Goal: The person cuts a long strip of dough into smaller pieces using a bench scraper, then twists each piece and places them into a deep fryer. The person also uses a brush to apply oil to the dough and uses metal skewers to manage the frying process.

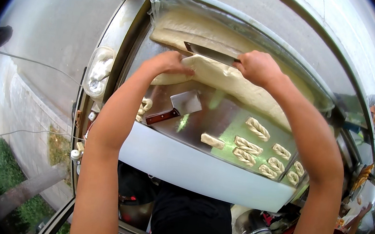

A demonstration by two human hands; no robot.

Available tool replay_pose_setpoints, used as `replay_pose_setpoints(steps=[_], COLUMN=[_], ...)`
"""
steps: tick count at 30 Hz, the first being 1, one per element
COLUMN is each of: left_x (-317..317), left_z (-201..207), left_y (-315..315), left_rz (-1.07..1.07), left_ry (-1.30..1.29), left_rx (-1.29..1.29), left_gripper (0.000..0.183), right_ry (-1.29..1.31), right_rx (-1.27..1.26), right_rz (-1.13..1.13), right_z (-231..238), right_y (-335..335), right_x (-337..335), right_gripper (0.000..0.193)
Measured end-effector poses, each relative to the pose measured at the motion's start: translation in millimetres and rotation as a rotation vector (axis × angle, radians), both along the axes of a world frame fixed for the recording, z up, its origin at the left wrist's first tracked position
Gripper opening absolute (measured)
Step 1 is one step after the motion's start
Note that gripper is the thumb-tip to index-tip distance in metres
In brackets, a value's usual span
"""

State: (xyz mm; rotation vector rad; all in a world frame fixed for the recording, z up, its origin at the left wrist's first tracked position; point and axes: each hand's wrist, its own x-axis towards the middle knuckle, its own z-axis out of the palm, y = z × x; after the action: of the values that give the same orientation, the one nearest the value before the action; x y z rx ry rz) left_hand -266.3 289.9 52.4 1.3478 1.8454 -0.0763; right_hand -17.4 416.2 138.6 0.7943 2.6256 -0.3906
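Note:
A long slab of pale dough [193, 31] lies on the steel worktop [224, 119], partly under clear plastic film. My right hand [257, 67] grips the handle of a flat knife [209, 53] whose blade rests across the slab. A cut strip of dough [234, 83] runs toward the right, and my left hand [170, 63] presses on its left end. A small cleaver with a reddish handle [174, 107] lies on the steel below my left hand. Several twisted dough pieces [265, 150] sit in rows at the right, with one plain piece [212, 141] beside them.
The worktop has a white front edge [199, 172]. A plastic tub with white contents [98, 71] stands at the left. More twisted dough [144, 108] lies behind my left forearm. Pots and clutter sit below at the right. A glass pane curves behind the dough.

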Motion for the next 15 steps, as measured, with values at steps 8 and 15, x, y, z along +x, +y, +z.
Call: replay_pose_setpoints(steps=[8, 15], left_x=[-12.2, 11.3], left_z=[-12.0, 14.0], left_y=[-8.4, 24.8], left_rz=[-0.042, -0.151], left_ry=[0.037, 0.035], left_rx=[-0.066, 0.945], left_gripper=[0.069, 0.032], right_ry=[-0.091, -0.166], right_rx=[0.049, 0.049], right_rz=[0.094, 0.104], right_z=[1.1, 4.8], right_y=[-0.9, -2.4], right_x=[-11.6, -29.9], right_gripper=[0.027, 0.019])
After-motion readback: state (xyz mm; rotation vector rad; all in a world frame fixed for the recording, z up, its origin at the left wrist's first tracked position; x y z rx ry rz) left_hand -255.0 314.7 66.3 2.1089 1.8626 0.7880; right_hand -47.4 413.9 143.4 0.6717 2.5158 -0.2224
